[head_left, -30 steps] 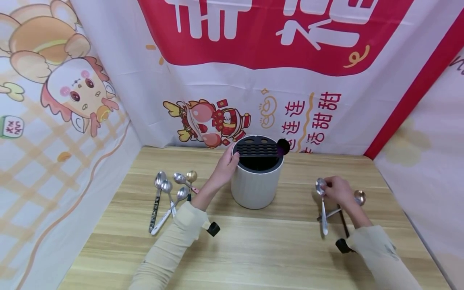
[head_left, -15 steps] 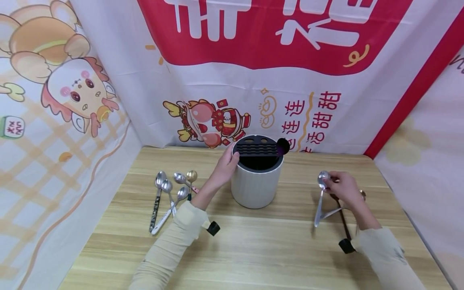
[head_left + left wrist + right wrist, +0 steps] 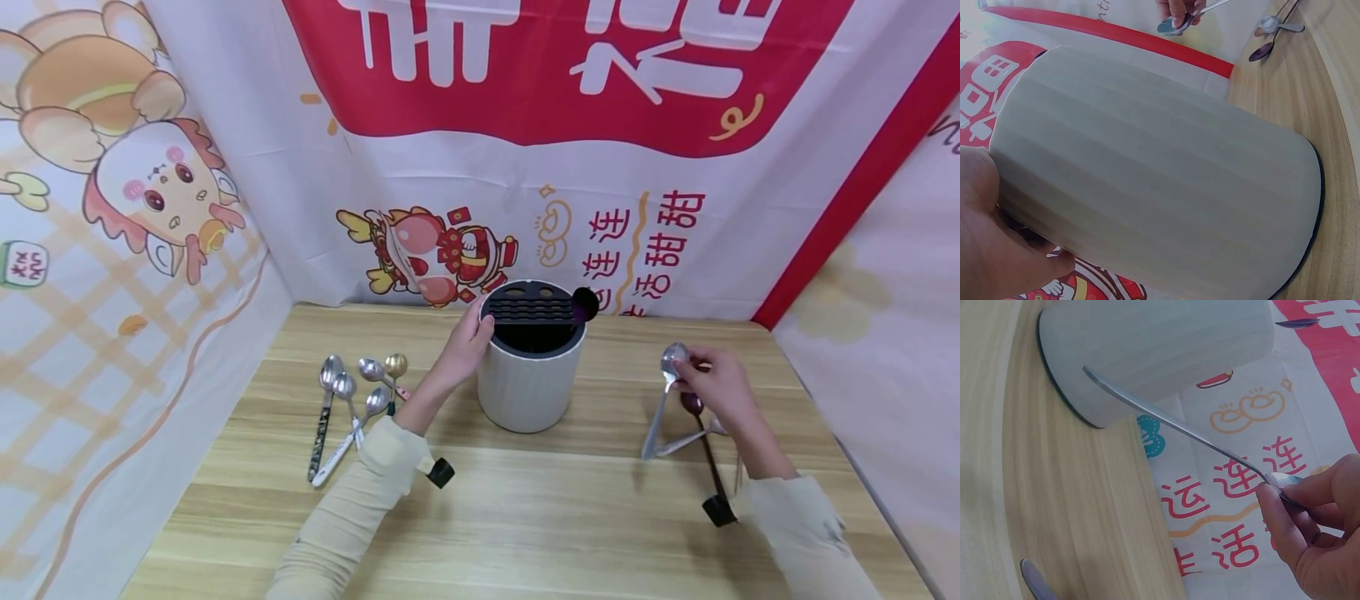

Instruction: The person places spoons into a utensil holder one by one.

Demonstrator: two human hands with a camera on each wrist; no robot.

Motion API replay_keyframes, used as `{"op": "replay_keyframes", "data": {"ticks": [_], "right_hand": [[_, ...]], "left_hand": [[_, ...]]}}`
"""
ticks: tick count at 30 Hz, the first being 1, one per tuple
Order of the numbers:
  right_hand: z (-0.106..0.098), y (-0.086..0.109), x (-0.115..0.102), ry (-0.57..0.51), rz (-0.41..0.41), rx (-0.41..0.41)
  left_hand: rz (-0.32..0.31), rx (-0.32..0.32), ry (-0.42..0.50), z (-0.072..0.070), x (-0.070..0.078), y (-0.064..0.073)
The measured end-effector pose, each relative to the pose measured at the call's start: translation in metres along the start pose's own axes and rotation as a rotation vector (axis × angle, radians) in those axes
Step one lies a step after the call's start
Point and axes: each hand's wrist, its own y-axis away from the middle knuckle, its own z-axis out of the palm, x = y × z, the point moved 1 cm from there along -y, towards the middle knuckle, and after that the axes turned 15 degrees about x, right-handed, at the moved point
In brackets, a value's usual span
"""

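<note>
A pale ribbed utensil holder [image 3: 528, 387] with a black slotted top stands near the back of the table. My left hand [image 3: 461, 352] grips its rim from the left, thumb on the top edge; in the left wrist view the holder's side fills most of the picture. A dark purple spoon [image 3: 586, 305] sticks out at the top's right. To the right, my right hand [image 3: 716, 383] pinches a silver spoon [image 3: 1179, 428] by its bowl, held above the table with the handle slanting down. Beneath it lie a dark purple spoon [image 3: 692, 405] and another silver spoon [image 3: 681, 442], crossed.
Left of the holder lie several spoons, among them a black-patterned-handled spoon [image 3: 321, 437], a white-handled spoon [image 3: 337, 461] and a gold spoon [image 3: 396, 364]. Printed cloth [image 3: 420, 167] hangs along the table's back edge, with more cloth at both sides.
My right hand has raised the silver spoon off the pile and shifted it slightly toward the back; its handle now slants down to the left. The left hand and the holder have stayed still.
</note>
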Motion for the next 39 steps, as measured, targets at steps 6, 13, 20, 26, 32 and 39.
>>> {"op": "replay_keyframes", "data": {"ticks": [6,13,20,26,32,39], "right_hand": [[-0.003,0.001,-0.003,-0.033,-0.029,0.030],[-0.003,-0.003,-0.017,-0.099,-0.077,0.062],[0.000,-0.001,-0.028,-0.087,-0.071,0.076],[0.000,0.001,-0.037,-0.117,-0.094,0.097],[-0.001,0.002,-0.044,-0.174,-0.130,0.139],[-0.002,0.002,-0.055,-0.195,-0.142,0.164]], "left_hand": [[0.010,0.000,-0.008,-0.001,0.004,0.001],[-0.023,-0.014,-0.028,-0.002,0.000,-0.002],[-0.015,-0.021,-0.024,-0.002,0.001,-0.002],[-0.015,-0.029,-0.009,-0.002,0.002,-0.001],[-0.008,-0.026,-0.023,-0.003,0.003,-0.002],[-0.032,-0.027,-0.031,-0.003,0.002,-0.002]]}}
